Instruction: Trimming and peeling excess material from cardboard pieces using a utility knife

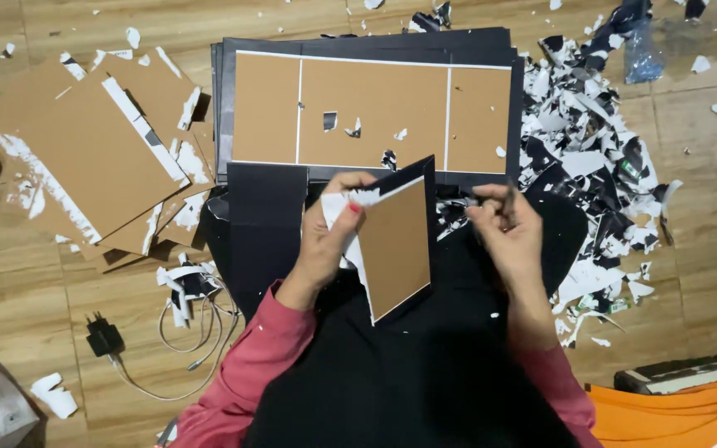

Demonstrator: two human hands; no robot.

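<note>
Over our lap, our left hand [325, 241] pinches a stiff brown card [393, 249] edged in black, tilted upright, our right hand [504, 228] closed on a thin dark tool [509, 195], torn paper scraps [591, 158] beside

A home floor turned into a makeshift craft space.
Wood-look floor planks [690, 216] carried stacked brown cardboard sheets [93, 158], a pile of black boards [367, 50], a heap of torn black-and-white paper scraps [591, 141] and a charger with its cable [105, 336]; the person sat on the floor.
</note>
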